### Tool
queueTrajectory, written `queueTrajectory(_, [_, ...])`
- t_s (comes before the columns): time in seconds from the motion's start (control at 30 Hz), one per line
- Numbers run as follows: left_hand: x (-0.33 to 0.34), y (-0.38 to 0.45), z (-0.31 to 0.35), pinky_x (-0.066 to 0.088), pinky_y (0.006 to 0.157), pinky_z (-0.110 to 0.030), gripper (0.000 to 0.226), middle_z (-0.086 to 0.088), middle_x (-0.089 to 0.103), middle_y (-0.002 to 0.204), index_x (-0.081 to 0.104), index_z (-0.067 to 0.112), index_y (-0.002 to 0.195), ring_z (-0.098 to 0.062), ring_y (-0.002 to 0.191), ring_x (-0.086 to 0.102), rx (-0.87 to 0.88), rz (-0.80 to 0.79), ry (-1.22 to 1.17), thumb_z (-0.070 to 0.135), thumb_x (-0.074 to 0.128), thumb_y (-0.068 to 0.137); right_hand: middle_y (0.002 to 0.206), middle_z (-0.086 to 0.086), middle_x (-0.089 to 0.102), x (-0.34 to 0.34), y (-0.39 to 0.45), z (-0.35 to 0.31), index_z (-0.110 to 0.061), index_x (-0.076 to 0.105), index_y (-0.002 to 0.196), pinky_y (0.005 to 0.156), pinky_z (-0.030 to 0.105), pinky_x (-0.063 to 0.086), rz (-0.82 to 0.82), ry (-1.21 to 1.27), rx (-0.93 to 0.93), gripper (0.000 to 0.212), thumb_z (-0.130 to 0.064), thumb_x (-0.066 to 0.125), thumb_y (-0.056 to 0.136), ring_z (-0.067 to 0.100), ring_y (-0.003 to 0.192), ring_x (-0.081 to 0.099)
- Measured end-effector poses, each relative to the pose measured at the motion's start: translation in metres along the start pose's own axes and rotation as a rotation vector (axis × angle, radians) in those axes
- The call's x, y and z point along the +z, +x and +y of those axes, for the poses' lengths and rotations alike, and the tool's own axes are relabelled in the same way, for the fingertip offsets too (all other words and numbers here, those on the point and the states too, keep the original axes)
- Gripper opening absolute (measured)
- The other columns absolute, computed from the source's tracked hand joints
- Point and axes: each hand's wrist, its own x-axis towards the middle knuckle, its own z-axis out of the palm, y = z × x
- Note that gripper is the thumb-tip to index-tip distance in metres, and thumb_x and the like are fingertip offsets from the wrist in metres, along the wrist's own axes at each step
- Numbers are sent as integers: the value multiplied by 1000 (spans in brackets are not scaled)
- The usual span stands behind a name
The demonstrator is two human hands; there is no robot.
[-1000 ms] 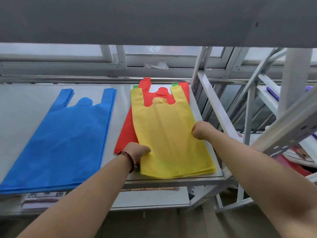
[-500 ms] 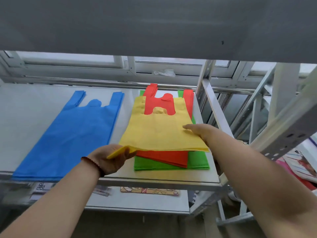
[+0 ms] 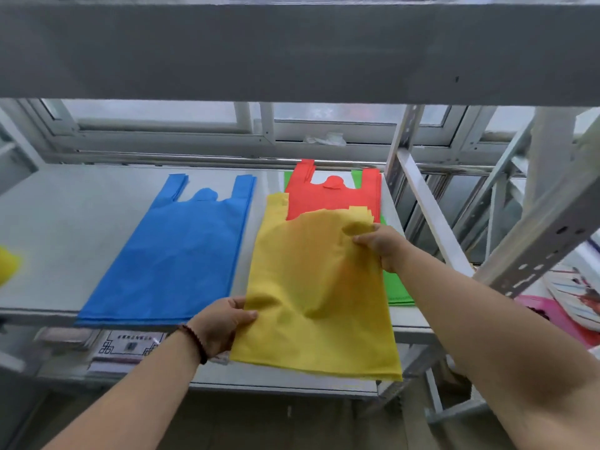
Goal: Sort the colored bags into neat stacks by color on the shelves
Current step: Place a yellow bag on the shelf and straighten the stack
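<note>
A stack of yellow bags hangs lifted above the right end of the grey shelf, sagging toward me. My left hand grips its lower left edge. My right hand pinches its upper right side, where the top folds over. Under and behind it lie red bags on top of green bags; only a green strip and corners show. A flat stack of blue bags lies on the shelf to the left.
White metal uprights and a slanted brace stand just right of the bags. An upper shelf beam runs overhead. Printed sheets lie on the lower shelf. A blurred yellow thing is at the far left; pink items at the right.
The yellow stack has been lifted higher and pulled toward me off the red and green bags, and its top now folds over. Both hands rose with it.
</note>
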Motion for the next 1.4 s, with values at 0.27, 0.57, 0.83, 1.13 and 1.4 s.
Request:
queueTrajectory(0.27, [-11,-38,-7,61,70,-40,31,-9,75,91,64,12,108,-23,76,72,220,-199,55,15,70,78,103,-2,60,-28,-126,-11,-22,45,121,66,31,56,60,198,-338,37,-8,59,89,17,90,61])
queueTrajectory(0.57, [44,-54,-22,60,70,-40,95,-10,75,97,67,11,103,-26,84,73,217,-612,255,42,94,18,97,-9,71,-67,-296,43,-29,58,105,67,29,58,443,211,-485,33,-22,70,75,12,86,70])
queueTrajectory(0.83, [184,-85,-34,60,66,-40,71,-11,75,96,65,7,108,-26,81,73,207,-859,406,31,90,46,111,5,65,-154,-414,108,-17,52,121,84,42,55,803,294,-392,35,-6,58,89,24,97,64])
queueTrajectory(1.13, [372,-88,-40,46,96,-58,26,-20,69,110,64,6,113,-39,104,64,272,-880,596,6,61,87,126,20,56,-306,-458,197,-6,45,135,96,53,45,987,525,-196,51,1,58,87,35,105,59])
queueTrajectory(1.4, [533,-84,-44,49,93,-57,27,-14,67,115,65,23,111,-35,104,65,328,-852,577,10,60,88,131,18,55,-475,-462,228,-9,47,133,105,54,40,973,437,-166,51,-2,62,85,36,120,53])
